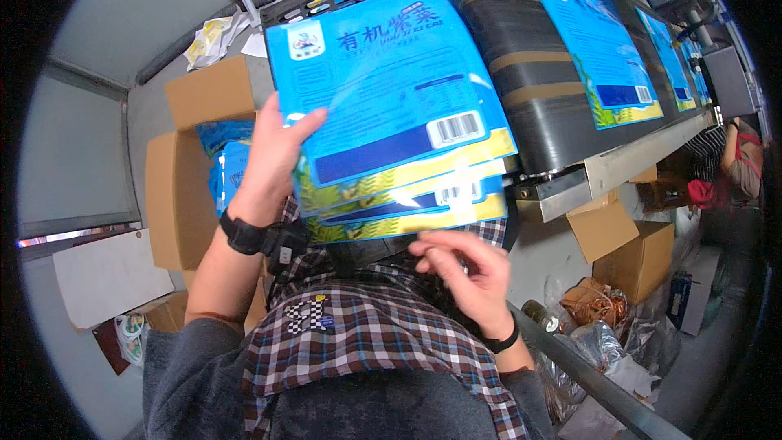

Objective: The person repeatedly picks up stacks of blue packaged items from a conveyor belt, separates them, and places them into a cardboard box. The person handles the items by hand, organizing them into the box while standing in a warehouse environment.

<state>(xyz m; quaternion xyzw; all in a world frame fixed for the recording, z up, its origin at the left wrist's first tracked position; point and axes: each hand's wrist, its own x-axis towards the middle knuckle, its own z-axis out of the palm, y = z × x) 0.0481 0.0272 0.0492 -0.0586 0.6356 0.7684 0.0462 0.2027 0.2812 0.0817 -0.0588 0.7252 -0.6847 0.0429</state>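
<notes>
My left hand [278, 146] grips the left edge of a small stack of blue plastic packaging bags, with the thumb on top. The upper bag [391, 104] shows printed writing, a barcode and a green-and-yellow lower band. Beneath it, the lower bag [415, 220] sticks out towards me, and a bright glare lies across its barcode. My right hand [470, 269] is just below the stack's near edge, fingers loosely curled and apart, with nothing visible in them. Whether its fingertips touch the bag edge is unclear.
A black conveyor belt [537, 134] at the right carries several blue bags [599, 43]. To my left, an open cardboard box [165, 195] holds more bags. A metal rail [586, 373], another carton [635, 263] and plastic scraps [599, 342] lie at lower right. Another person's arm [731, 146] shows far right.
</notes>
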